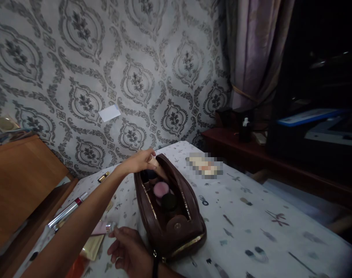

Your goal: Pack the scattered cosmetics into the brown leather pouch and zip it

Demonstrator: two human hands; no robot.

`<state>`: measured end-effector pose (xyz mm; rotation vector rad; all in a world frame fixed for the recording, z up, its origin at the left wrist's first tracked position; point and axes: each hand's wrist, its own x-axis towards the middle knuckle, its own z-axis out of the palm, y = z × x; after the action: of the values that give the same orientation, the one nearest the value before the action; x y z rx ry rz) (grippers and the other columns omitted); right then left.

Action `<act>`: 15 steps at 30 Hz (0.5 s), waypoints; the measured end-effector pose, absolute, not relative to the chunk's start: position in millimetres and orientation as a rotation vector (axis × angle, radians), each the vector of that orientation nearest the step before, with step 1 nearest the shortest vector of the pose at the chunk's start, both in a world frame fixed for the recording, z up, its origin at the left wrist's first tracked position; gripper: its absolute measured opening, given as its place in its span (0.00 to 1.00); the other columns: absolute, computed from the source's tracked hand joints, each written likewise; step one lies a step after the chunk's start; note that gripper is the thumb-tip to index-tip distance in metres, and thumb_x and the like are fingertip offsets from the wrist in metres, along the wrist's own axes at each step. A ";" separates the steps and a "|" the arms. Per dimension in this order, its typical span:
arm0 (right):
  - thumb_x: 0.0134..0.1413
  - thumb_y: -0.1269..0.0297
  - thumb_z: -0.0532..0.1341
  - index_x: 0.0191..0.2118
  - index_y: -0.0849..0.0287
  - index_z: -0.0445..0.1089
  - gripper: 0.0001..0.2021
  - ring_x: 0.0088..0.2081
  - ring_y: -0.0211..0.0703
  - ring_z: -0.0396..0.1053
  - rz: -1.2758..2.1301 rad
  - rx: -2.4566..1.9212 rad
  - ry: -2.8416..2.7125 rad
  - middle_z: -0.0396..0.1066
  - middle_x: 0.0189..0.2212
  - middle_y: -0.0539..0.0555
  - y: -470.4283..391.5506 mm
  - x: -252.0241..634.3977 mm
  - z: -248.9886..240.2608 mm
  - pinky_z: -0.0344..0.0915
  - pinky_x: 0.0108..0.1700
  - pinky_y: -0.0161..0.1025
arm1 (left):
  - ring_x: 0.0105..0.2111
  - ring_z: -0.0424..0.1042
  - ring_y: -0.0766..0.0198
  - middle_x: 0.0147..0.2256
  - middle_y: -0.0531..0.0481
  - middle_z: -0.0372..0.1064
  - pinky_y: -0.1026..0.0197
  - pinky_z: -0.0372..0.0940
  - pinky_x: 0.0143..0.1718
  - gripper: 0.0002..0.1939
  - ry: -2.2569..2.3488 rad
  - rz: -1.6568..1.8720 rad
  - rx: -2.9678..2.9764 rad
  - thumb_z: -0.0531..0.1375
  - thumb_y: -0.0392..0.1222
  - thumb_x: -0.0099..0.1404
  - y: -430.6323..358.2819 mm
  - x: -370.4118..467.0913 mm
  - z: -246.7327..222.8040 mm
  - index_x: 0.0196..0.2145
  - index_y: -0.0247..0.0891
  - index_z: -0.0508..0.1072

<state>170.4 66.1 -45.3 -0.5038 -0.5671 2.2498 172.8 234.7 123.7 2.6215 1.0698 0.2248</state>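
A brown leather bag (193,200) lies unzipped on the patterned cloth, with a pink round item (161,189) and a dark round item (169,202) inside. At the bag's far end my left hand (142,160) is closed round a beige tube (161,171), which slants into the opening. My right hand (131,247) is beside the bag's near left side, palm partly up, fingers loosely bent and apart. Its fingertips are close to the silver cap of a pink tube (100,227); whether they touch it is unclear.
Left of the bag lie a silver tube (65,211), a small gold-and-black bottle (103,177) and a yellowish packet (93,247). A pixelated item (204,165) rests right of the bag. Wooden furniture (22,181) borders the left, a dark red shelf (225,143) the right, and a patterned wall the back.
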 end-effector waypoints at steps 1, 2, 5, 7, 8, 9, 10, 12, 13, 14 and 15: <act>0.21 0.37 0.73 0.34 0.61 0.67 0.36 0.16 0.30 0.62 2.251 -0.499 -0.569 0.70 0.18 0.47 66.3 170.2 -46.1 0.45 0.18 0.30 | 0.30 0.62 0.63 0.28 0.56 0.61 0.64 0.54 0.30 0.23 1.072 0.232 2.603 0.63 0.48 0.55 237.9 171.3 121.9 0.45 0.35 0.66; 0.21 0.37 0.72 0.34 0.61 0.67 0.36 0.16 0.30 0.62 2.254 -0.494 -0.572 0.70 0.18 0.48 66.5 169.9 -47.0 0.45 0.18 0.30 | 0.30 0.62 0.64 0.27 0.57 0.61 0.64 0.54 0.30 0.23 1.071 0.237 2.583 0.63 0.49 0.55 240.8 170.1 120.2 0.45 0.35 0.66; 0.22 0.36 0.72 0.35 0.60 0.66 0.37 0.16 0.30 0.62 2.264 -0.493 -0.579 0.70 0.18 0.47 67.0 168.5 -49.2 0.44 0.18 0.30 | 0.29 0.62 0.65 0.27 0.58 0.60 0.65 0.54 0.29 0.23 1.052 0.240 2.540 0.63 0.50 0.55 245.8 168.8 115.8 0.45 0.36 0.66; 0.23 0.36 0.72 0.34 0.60 0.66 0.36 0.16 0.30 0.61 2.263 -0.492 -0.585 0.70 0.18 0.47 67.4 167.3 -50.1 0.44 0.18 0.30 | 0.30 0.62 0.65 0.27 0.58 0.61 0.65 0.54 0.29 0.23 1.036 0.239 2.520 0.64 0.49 0.54 245.9 169.4 114.3 0.45 0.36 0.66; 0.23 0.36 0.72 0.34 0.60 0.66 0.36 0.15 0.29 0.60 2.260 -0.494 -0.587 0.70 0.18 0.47 67.6 166.8 -50.4 0.43 0.18 0.30 | 0.30 0.62 0.65 0.27 0.58 0.61 0.65 0.55 0.29 0.24 1.031 0.239 2.509 0.65 0.49 0.54 245.2 169.9 114.0 0.45 0.36 0.66; 0.23 0.36 0.72 0.34 0.60 0.66 0.35 0.15 0.29 0.60 2.257 -0.495 -0.587 0.69 0.17 0.47 67.7 166.4 -50.6 0.43 0.17 0.30 | 0.30 0.63 0.65 0.28 0.58 0.62 0.65 0.55 0.30 0.25 1.027 0.239 2.495 0.65 0.48 0.54 244.3 170.4 113.9 0.46 0.37 0.65; 0.23 0.36 0.72 0.34 0.60 0.66 0.35 0.15 0.29 0.60 2.256 -0.492 -0.587 0.69 0.17 0.47 67.8 166.1 -50.9 0.43 0.17 0.30 | 0.31 0.63 0.64 0.28 0.58 0.62 0.65 0.56 0.30 0.26 1.024 0.237 2.481 0.65 0.47 0.54 243.5 170.7 114.0 0.47 0.37 0.64; 0.23 0.36 0.72 0.34 0.60 0.66 0.36 0.16 0.30 0.61 2.257 -0.476 -0.579 0.70 0.18 0.47 67.7 166.1 -51.5 0.44 0.17 0.30 | 0.31 0.64 0.65 0.28 0.58 0.62 0.65 0.57 0.30 0.29 1.023 0.227 2.452 0.65 0.46 0.53 243.0 170.3 114.5 0.50 0.37 0.62; 0.23 0.36 0.72 0.35 0.61 0.66 0.36 0.16 0.30 0.61 2.258 -0.467 -0.575 0.70 0.18 0.48 67.6 166.3 -51.7 0.45 0.17 0.30 | 0.31 0.64 0.65 0.29 0.58 0.62 0.65 0.58 0.31 0.31 1.026 0.220 2.439 0.66 0.46 0.52 243.7 169.4 114.9 0.51 0.36 0.61; 0.24 0.37 0.72 0.35 0.61 0.66 0.36 0.16 0.30 0.62 2.257 -0.462 -0.572 0.70 0.18 0.48 67.4 166.7 -51.8 0.46 0.17 0.30 | 0.31 0.65 0.64 0.30 0.58 0.63 0.65 0.59 0.31 0.32 1.031 0.213 2.428 0.66 0.46 0.51 245.2 168.1 115.3 0.52 0.36 0.61; 0.24 0.37 0.72 0.35 0.61 0.66 0.36 0.16 0.30 0.62 2.257 -0.457 -0.570 0.70 0.19 0.48 67.3 167.2 -51.7 0.46 0.18 0.30 | 0.32 0.65 0.64 0.31 0.57 0.64 0.65 0.60 0.31 0.33 1.038 0.208 2.421 0.67 0.46 0.50 247.2 166.4 115.7 0.51 0.36 0.61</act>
<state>167.2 67.3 -51.7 -0.4570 -0.5696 2.2566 166.4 247.2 115.7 2.4207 1.0381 0.2076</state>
